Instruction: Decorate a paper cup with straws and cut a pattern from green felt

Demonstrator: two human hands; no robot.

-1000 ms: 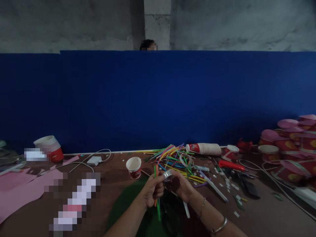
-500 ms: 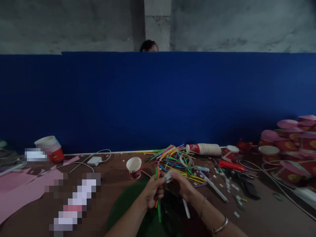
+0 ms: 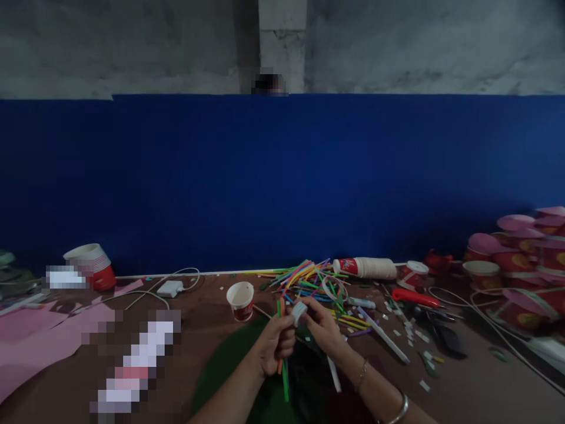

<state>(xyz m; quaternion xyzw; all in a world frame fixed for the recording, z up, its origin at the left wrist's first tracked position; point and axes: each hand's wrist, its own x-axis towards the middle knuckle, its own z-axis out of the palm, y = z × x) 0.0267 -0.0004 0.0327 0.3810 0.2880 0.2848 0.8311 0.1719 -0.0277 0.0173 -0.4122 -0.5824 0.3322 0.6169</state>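
Observation:
My left hand (image 3: 279,341) is closed round green and orange drinking straws (image 3: 285,386), which stick out above and below the fist. Between the two hands sits a small whitish folded piece (image 3: 299,312), perhaps paper or tape. My right hand (image 3: 323,330) pinches it from the right, and the left thumb lies at its other edge. Under the right hand a white stick (image 3: 334,374) slants downward; whether that hand holds it I cannot tell. Behind the hands lies a loose pile of coloured straws (image 3: 304,282). A paper cup (image 3: 241,301) stands just left of the pile.
A stack of paper cups (image 3: 364,268) lies at the back. On the right are a red-handled tool (image 3: 415,297), a white pen (image 3: 383,334), scattered white scraps and decorated red cups (image 3: 521,259). Pink paper (image 3: 53,330) and a white adapter (image 3: 170,288) lie left. A blue partition (image 3: 282,176) stands behind.
The whitish piece has turned and shows more of its face. My right fingers have shifted slightly round it. My left hand keeps the straws in nearly the same place.

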